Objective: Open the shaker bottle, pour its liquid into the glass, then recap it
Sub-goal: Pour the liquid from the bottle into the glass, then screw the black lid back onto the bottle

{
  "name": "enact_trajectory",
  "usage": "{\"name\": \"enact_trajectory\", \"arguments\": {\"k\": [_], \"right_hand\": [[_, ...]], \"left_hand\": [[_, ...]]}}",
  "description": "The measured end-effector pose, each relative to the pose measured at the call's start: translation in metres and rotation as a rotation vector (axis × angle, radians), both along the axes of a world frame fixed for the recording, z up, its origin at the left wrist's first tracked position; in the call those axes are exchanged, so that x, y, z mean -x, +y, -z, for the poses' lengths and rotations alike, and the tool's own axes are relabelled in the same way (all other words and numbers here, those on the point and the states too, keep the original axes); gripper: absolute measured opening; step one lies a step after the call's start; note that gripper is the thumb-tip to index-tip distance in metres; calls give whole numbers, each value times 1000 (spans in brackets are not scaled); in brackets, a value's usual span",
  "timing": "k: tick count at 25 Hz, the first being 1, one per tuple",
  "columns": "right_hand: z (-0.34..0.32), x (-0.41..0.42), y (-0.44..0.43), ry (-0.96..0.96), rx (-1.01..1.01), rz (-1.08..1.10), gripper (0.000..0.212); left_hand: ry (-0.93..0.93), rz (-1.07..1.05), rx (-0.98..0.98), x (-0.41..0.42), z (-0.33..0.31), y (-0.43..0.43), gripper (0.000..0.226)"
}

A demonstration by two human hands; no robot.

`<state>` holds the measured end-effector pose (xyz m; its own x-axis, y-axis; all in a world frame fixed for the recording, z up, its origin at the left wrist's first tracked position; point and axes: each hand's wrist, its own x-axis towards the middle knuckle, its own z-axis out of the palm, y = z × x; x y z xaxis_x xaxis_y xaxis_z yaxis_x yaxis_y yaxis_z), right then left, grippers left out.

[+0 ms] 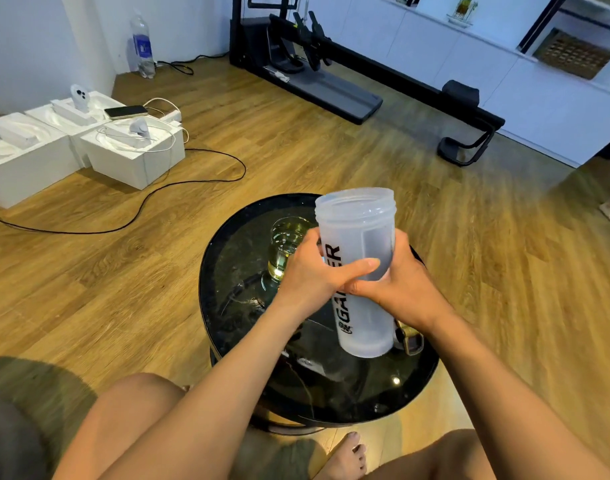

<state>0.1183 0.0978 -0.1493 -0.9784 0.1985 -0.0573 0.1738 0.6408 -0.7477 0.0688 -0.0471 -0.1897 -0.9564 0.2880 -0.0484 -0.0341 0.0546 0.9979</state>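
Shaker bottle: black block lettering runs lengthwise up the frosted side. Legible: "GA" at the lower end, "ER" at the upper end. The middle letters are covered by the left hand. Small emblem under the "G", too small to read. Water bottle by the far wall: blue label, print illegible.

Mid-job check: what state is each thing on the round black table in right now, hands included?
Frosted plastic shaker bottle: uncapped, upright, gripped by both hands.
Clear drinking glass: upright on the table, yellowish liquid inside.
Black-and-gold cap: off, lying by the bottle's base.
Left hand: grips the bottle.
Right hand: grips the bottle.
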Motion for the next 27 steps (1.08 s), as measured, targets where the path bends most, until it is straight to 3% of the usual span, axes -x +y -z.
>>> {"name": "enact_trajectory", "arguments": {"k": [6, 15, 17, 20, 22, 24, 27], "right_hand": [[22, -12, 2, 14, 88, 32, 97], [46, -30, 7, 28, 89, 0, 92], [50, -31, 13, 0, 44, -19, 91], [60, -44, 28, -26, -135, 17, 94], [67, -54, 42, -44, -220, 71, 89], [73, -63, 57, -64, -286, 100, 84], [88, -76, 79, -103, -364, 89, 87]], "left_hand": [[194, 83, 202, 0, 6, -10, 88], [166, 124, 254, -27, 15, -13, 98], [171, 90, 337, -39, 11, -11, 99], [37, 42, 583, -66, 16, -13, 103], [-24, 60, 749, -91, 25, -12, 92], [38, 118, 770, -114, 28, 1, 70], [189, 229, 802, -117, 38, 45, 81]]}}
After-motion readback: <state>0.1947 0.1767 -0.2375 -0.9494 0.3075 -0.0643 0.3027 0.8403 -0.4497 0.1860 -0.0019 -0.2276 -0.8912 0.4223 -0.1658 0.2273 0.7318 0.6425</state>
